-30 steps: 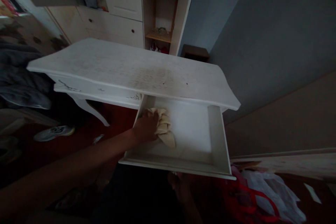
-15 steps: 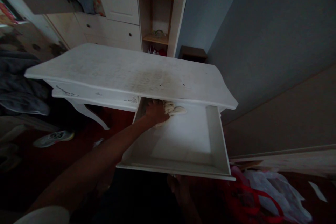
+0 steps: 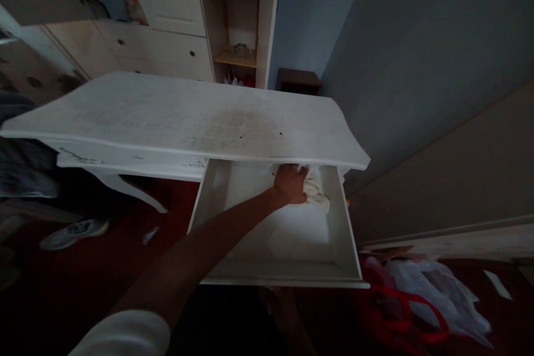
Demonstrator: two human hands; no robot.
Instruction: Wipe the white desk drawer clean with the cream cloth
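Observation:
My left hand (image 3: pixel 291 183) is inside the pulled-out drawer (image 3: pixel 267 245), toward the back right. Its fingers are closed over a crumpled cream cloth (image 3: pixel 316 192) pressed to the drawer's white bottom. Part of the cloth sticks out to the right of the hand. Below the drawer's front edge, in deep shadow, my right hand (image 3: pixel 278 301) is curled against the drawer front from underneath. The drawer belongs to a white desk (image 3: pixel 167 111) whose top has a dark smudged patch and scuffs.
Behind the desk stands a white cabinet (image 3: pixel 171 55) with open shelves. A grey wall (image 3: pixel 417 67) runs along the right. On the red floor lie a red bag (image 3: pixel 381 311) and white plastic bags (image 3: pixel 442 300) at right, and a shoe (image 3: pixel 75 233) at left.
My left hand has slid the cloth from the drawer's back left to its back right. The view has shifted slightly. My right hand remains under the drawer front.

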